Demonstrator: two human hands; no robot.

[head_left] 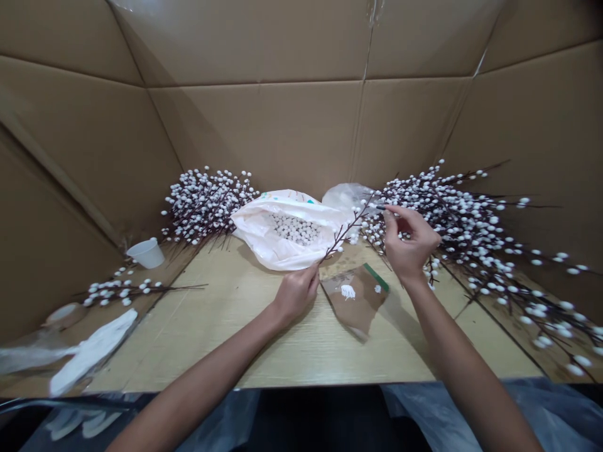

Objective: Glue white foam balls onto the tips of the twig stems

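Note:
My left hand (298, 292) is closed round the lower end of a thin brown artificial berry twig (340, 237), which slants up to the right over the table. A few white berries sit on its side shoots. At the twig's upper end, my right hand (409, 242) is closed in a pinch, with a short dark thin piece showing at its fingertips; I cannot make out its kind. Behind the twig, an open white plastic bag (257, 235) holds many small white balls (294, 229). Below the hands lies a torn piece of cardboard (351, 314) with white paste-like daubs (347, 292).
Heaps of white-berried twigs lie at the back left (207, 204) and along the right (464, 220). On the left are a white cup (147, 253), a loose twig (125, 290), a tape roll (65, 316) and a white glue-like pouch (94, 351). Cardboard walls (254, 119) enclose the table.

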